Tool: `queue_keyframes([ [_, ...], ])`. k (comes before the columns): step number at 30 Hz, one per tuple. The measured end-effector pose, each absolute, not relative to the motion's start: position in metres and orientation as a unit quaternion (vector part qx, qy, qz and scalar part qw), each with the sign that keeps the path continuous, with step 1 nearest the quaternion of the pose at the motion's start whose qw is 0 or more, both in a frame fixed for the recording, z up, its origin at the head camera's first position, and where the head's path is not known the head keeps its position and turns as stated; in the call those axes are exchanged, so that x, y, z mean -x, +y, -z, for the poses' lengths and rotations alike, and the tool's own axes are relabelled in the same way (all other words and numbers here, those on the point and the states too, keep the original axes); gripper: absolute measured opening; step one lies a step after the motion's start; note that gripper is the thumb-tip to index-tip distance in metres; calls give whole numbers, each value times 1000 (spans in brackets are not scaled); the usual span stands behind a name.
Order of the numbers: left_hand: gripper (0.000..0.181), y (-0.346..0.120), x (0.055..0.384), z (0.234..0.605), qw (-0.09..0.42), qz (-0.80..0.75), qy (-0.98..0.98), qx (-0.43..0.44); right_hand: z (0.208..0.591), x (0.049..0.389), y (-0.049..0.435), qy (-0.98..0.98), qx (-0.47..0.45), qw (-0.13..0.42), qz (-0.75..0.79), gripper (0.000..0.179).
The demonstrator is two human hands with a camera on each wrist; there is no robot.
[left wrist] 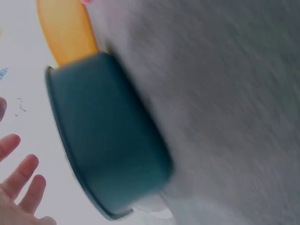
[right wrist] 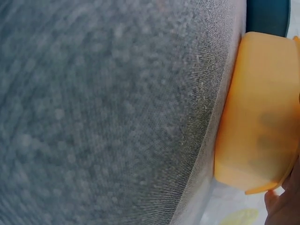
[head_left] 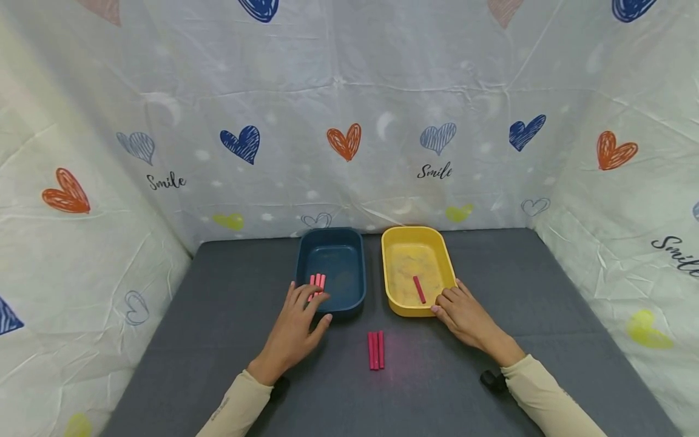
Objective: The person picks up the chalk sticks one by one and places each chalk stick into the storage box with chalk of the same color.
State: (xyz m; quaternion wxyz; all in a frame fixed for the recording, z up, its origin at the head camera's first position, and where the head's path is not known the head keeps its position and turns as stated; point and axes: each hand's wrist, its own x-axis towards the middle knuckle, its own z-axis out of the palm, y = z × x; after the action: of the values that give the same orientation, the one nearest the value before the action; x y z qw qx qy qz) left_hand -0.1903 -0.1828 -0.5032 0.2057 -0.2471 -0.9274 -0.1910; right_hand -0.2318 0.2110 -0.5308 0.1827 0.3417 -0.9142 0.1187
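Observation:
My left hand (head_left: pixel 295 331) is over the front left corner of a dark blue tray (head_left: pixel 357 255), fingers spread and thumb apart. Several short pink sticks (head_left: pixel 318 280) lie in that tray beneath its fingers, partly hidden. In the left wrist view, fingers (left wrist: pixel 23 176) show beside the blue tray's rim with nothing between them. My right hand (head_left: pixel 466 318) grips the front right corner of a yellow tray (head_left: pixel 393 267), fingers curled over the rim. One dark pink stick (head_left: pixel 419 289) lies inside the yellow tray.
Three dark pink sticks (head_left: pixel 375 350) lie side by side on the grey tabletop (head_left: pixel 437 388), in front of the gap between the trays. Behind and beside the table hangs a white cloth (head_left: pixel 382 200) printed with hearts.

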Motion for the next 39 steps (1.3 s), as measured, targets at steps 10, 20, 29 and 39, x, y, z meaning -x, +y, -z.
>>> queue_keyframes([
  [10,52,-155,170,497,188,257,-906,279,530,232,213,-914,-345,176,-124,15],
  [20,59,-137,160,504,119,272,-918,262,528,233,214,-917,-340,164,-128,16],
  [29,65,-126,155,513,-5,239,-935,260,531,234,214,-912,-348,176,-131,16],
  [39,73,-118,154,524,-75,239,-936,246,531,233,212,-909,-349,183,-132,16],
])
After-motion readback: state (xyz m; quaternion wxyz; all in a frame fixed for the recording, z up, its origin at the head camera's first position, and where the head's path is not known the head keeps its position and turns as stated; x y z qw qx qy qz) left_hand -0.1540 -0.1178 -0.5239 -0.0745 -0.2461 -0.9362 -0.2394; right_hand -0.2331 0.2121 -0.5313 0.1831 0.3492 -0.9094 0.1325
